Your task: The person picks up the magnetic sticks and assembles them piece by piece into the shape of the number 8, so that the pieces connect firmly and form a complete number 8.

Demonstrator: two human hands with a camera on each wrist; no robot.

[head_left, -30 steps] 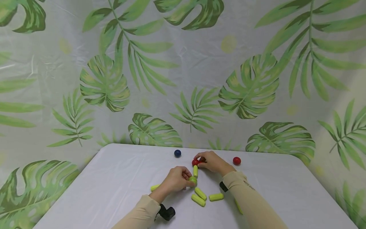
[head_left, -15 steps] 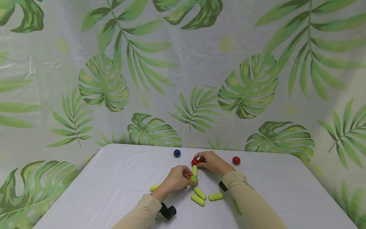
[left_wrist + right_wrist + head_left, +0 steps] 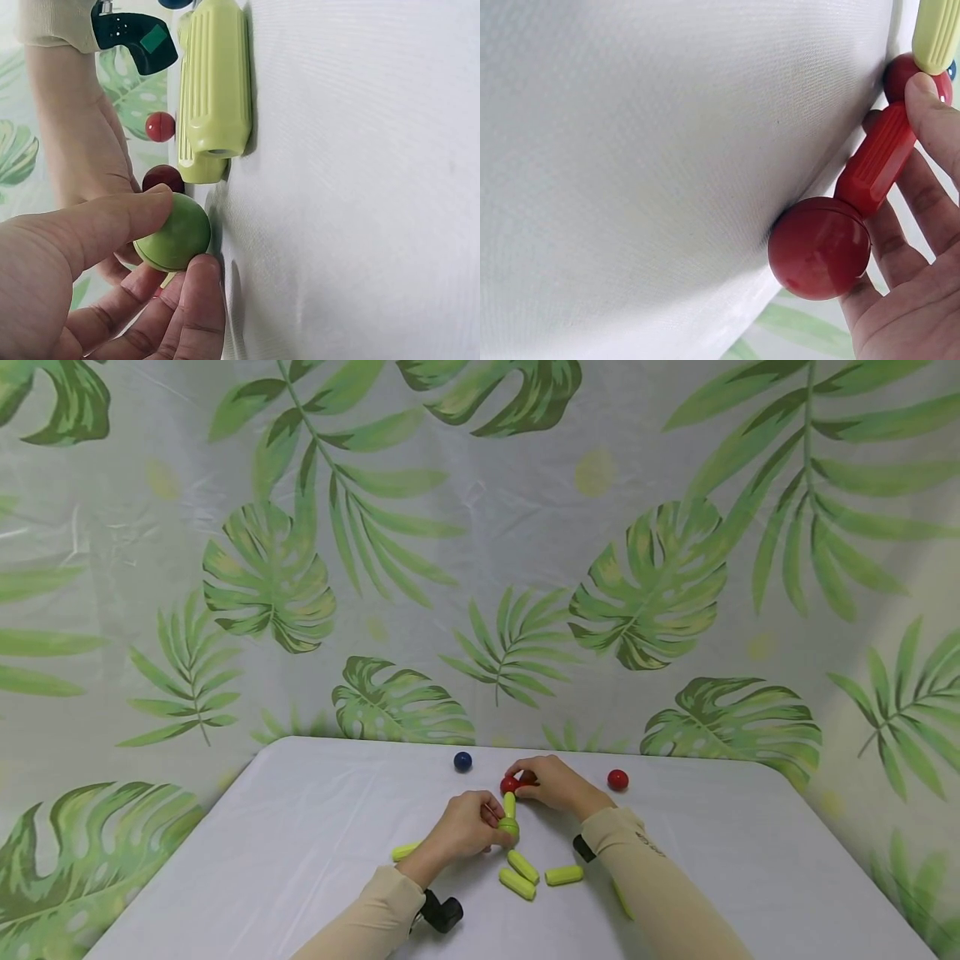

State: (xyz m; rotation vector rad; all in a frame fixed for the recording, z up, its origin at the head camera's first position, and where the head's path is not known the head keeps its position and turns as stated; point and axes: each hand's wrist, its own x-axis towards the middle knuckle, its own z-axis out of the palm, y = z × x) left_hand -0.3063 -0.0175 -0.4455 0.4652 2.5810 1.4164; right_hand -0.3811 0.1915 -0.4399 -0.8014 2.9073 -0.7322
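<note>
My left hand (image 3: 467, 824) pinches a green ball (image 3: 180, 236) between thumb and fingers, low over the white table. In the head view the ball sits at the near end of a yellow-green ridged rod (image 3: 509, 805). The far end of that rod meets a small red ball (image 3: 901, 76). A red ridged rod (image 3: 876, 161) runs from this ball to a larger red ball (image 3: 819, 249). My right hand (image 3: 553, 783) holds this red piece, thumb at the joint of small ball and rod, other fingers behind.
Several loose yellow-green rods lie nearby, such as one rod (image 3: 564, 875) right of centre and another (image 3: 405, 851) by the left forearm. A blue ball (image 3: 462, 762) and a separate red ball (image 3: 618, 780) stand toward the back edge. A leaf-patterned curtain (image 3: 420, 568) hangs behind.
The green ball has turned slightly in my left hand and moved up against the yellow-green rod's near end. My right hand keeps its hold in nearly the same place.
</note>
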